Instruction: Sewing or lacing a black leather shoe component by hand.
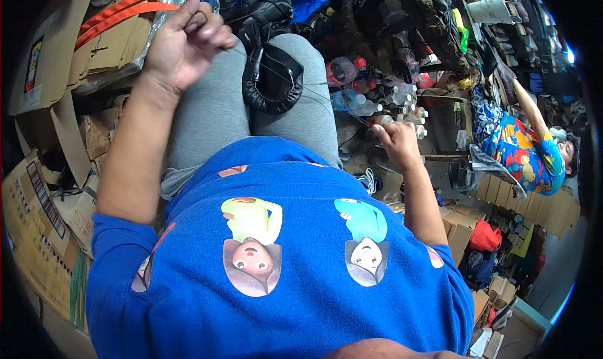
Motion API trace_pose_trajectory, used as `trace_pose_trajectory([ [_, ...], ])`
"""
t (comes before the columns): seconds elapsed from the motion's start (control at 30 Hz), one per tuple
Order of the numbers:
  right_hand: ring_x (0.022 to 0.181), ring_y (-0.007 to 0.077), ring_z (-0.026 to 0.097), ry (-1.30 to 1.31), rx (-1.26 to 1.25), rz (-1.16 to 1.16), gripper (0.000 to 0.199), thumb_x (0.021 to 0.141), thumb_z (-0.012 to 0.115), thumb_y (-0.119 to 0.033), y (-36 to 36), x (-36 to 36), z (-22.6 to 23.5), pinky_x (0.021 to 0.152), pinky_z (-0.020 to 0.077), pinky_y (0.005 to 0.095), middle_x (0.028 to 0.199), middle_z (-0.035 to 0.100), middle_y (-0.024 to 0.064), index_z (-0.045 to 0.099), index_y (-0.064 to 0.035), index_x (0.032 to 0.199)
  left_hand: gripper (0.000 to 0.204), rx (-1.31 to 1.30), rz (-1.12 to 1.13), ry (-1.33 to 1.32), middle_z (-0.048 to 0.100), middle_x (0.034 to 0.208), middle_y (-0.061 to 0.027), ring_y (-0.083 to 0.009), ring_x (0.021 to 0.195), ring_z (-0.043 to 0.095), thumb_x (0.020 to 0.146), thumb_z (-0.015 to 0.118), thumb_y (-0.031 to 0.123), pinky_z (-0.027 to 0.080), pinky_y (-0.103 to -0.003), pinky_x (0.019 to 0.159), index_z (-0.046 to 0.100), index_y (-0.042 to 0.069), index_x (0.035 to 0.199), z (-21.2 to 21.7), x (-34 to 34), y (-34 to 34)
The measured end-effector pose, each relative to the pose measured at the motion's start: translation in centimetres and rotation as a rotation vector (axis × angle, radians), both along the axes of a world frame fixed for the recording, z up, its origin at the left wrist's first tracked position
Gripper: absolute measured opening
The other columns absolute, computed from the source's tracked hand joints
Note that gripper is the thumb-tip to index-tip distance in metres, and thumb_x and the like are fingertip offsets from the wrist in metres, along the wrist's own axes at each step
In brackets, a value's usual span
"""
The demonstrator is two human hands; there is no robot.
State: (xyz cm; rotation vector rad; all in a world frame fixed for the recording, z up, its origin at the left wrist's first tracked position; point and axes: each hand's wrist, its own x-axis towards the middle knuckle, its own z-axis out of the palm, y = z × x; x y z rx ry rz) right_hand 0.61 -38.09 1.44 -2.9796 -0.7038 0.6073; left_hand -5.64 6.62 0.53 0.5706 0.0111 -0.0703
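Observation:
On my lap, between my thighs, lies a black shoe-like piece [276, 101] with a rounded, gathered rim and an open middle. Thin dark thread [317, 94] stretches from it toward both sides. My left hand [191, 42] is raised at the upper left, beyond my left knee, with fingers curled in a pinch on the thread; it is slightly blurred. Out to the right of my thigh, my right hand [397, 140] is closed too, thumb against the fingers, at the thread's other side. Both hands are apart from the black piece.
Flattened cardboard boxes [56, 64] with orange straps [119, 16] stand at the left. Plastic bottles [358, 98] crowd the floor right of my knees. Black items [264, 7] are heaped beyond them. Another person [521, 145] in a colourful shirt is at the right.

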Motion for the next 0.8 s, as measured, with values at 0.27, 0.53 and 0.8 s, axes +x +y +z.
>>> trace_pose_trajectory([
  [0.27,0.065,0.0202,0.054,0.086,0.485,-0.259,0.036,0.091,0.050,-0.044,-5.7,-0.8,-4.4,0.068,0.0372,0.0359,0.063,0.054,0.0043,0.062,-0.0095,0.089,0.041,0.623,0.110,0.313,0.062,0.079,-0.0098,-0.0191,0.075,0.060,0.095,0.048,0.041,0.046,-0.034,0.081,0.048,0.010,0.067,0.3,-0.9,3.7],
  [0.53,0.104,0.0181,0.056,0.147,0.947,-0.291,0.053,0.085,0.064,-0.022,4.0,5.5,1.1,0.088,0.0444,0.0298,0.113,0.060,0.0103,0.047,-0.0073,0.133,0.025,1.820,0.219,-0.275,0.061,0.098,-0.0063,-0.0201,0.089,0.060,0.082,0.066,0.017,0.047,-0.031,0.082,0.065,0.005,0.104,0.8,-3.4,0.9],
  [0.8,0.081,0.0321,0.065,0.235,0.200,0.530,0.047,0.078,0.069,-0.042,20.4,4.8,1.7,0.074,0.0490,0.0391,0.083,0.066,0.0180,0.063,-0.0024,0.103,0.033,2.214,-0.298,-0.623,0.059,0.106,-0.0085,-0.0266,0.092,0.061,0.062,0.076,0.018,0.047,-0.040,0.079,0.063,0.006,0.090,-1.0,-2.3,-7.3],
])
